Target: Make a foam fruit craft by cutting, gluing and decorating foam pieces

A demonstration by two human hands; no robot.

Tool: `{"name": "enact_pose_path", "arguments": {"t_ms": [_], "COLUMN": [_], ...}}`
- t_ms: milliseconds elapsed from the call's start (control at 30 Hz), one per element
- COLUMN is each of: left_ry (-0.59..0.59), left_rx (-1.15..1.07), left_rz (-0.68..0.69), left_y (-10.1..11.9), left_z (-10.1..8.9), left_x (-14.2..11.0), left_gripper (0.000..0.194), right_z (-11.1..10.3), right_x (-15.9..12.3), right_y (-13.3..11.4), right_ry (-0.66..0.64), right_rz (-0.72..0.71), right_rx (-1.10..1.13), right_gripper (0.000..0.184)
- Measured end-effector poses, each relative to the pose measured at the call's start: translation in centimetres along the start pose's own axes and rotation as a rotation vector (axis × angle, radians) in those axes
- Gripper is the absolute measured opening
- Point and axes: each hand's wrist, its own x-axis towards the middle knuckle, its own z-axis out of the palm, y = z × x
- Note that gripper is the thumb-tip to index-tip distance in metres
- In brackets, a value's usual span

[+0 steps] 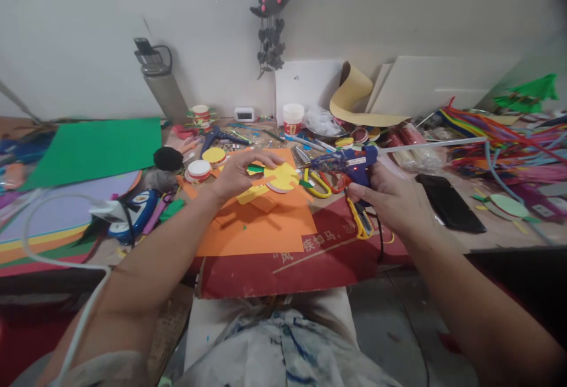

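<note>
Between the fingers and thumb of my left hand (pixel 239 175) is a round yellow paper disc (pixel 282 178) with a pale rim, and small green and orange paper pieces stick out from its edge. My right hand (pixel 390 192) grips a blue hot glue gun (pixel 354 162), a white glue stick (pixel 434 144) jutting from its back. The gun's nozzle points left at the disc's right edge; whether it touches cannot be made out. Beneath the disc lie orange paper sheets (pixel 274 236) with yellow scraps. A yellow utility knife (pixel 361 218) lies below the gun.
A red cardboard sheet (pixel 292 275) overhangs the table's front edge. A black phone (pixel 450 202) lies at right, near a pale green disc (pixel 506 206). Green paper (pixel 97 150), a grey bottle (pixel 163 80) and a white cable (pixel 95 298) are at left. A paper cup (pixel 293 120) stands behind.
</note>
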Motion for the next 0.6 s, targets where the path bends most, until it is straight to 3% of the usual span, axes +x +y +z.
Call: {"name": "enact_pose_path", "arguments": {"t_ms": [200,600], "left_ry": [0.019,0.018], "left_rx": [-0.035,-0.059], "left_rz": [-0.052,-0.059], "left_y": [0.19,0.43], "left_z": [0.07,0.2], "left_x": [-0.02,0.0], "left_gripper": [0.033,0.034], "right_z": [0.55,0.68], "right_x": [0.4,0.37], "right_y": [0.35,0.1], "right_ry": [-0.014,-0.033], "right_rz": [-0.002,-0.036], "right_rx": [0.047,0.015], "right_gripper": [0.024,0.019]}}
